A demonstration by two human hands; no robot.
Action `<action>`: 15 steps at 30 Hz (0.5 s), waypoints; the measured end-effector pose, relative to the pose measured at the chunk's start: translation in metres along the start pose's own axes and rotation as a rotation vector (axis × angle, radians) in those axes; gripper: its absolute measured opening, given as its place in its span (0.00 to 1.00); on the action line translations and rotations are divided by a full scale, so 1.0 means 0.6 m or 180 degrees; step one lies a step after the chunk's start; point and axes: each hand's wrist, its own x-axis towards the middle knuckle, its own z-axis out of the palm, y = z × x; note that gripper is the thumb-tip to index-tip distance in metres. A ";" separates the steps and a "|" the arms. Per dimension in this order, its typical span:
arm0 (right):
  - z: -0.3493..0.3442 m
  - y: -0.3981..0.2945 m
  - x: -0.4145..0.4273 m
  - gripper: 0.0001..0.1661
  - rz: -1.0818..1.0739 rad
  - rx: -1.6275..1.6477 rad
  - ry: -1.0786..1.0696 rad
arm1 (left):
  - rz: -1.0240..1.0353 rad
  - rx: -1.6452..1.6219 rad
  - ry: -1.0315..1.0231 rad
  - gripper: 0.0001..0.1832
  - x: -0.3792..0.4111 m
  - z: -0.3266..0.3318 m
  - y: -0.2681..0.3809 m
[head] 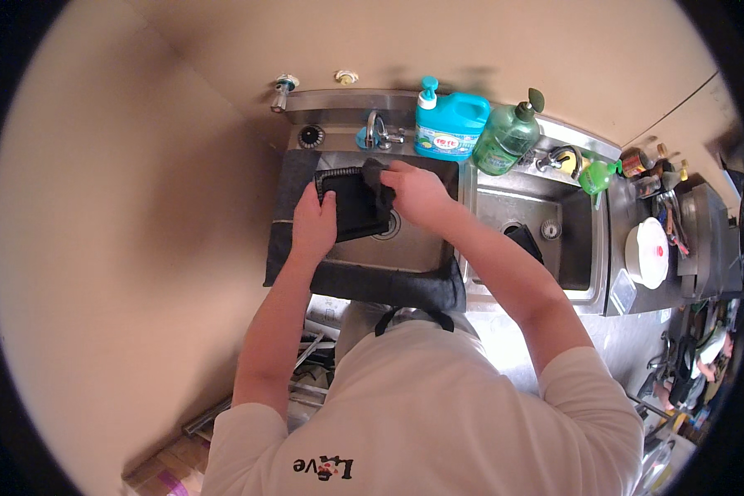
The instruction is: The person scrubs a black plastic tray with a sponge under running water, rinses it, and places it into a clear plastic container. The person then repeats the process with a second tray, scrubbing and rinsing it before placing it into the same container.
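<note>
My left hand (315,220) grips the left edge of a black rectangular tray (351,208), its thumb lying over the rim. The tray is tilted above the left basin of a stainless steel sink (403,248) and has a ribbed strip along its far edge. A dark grey cloth (377,180) is bunched in my right hand (416,189) and touches the tray's far right corner. Part of the basin's drain (387,224) shows past the tray. Dark cloth or matting (387,282) covers the basin's front edge.
Behind the basins stand a faucet (379,133), a blue detergent jug (449,127) and a green pump bottle (506,139). The right basin (490,211) holds a small black object (524,243) and a strainer (551,229). Farther right is a white lidded pot (648,253). A wall (161,217) rises close on the left.
</note>
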 end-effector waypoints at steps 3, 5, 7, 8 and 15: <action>0.015 0.007 0.001 0.13 0.0015 0.0064 -0.0032 | 0.0007 -0.0027 -0.0050 0.13 0.001 0.003 -0.016; 0.024 -0.008 0.009 0.13 -0.0140 0.0192 0.0076 | -0.0127 -0.0139 -0.0225 0.13 0.004 0.011 -0.025; 0.025 -0.035 0.020 0.14 -0.0265 0.0278 0.0153 | 0.0030 -0.0380 -0.0262 0.13 0.003 0.028 -0.017; 0.024 -0.045 0.024 0.14 -0.0327 0.0323 0.0192 | 0.0109 -0.0499 -0.0280 0.13 0.003 0.033 -0.014; -0.003 -0.029 0.024 0.14 -0.0139 -0.0213 -0.0036 | -0.0181 -0.0126 -0.0076 0.13 0.013 -0.001 -0.003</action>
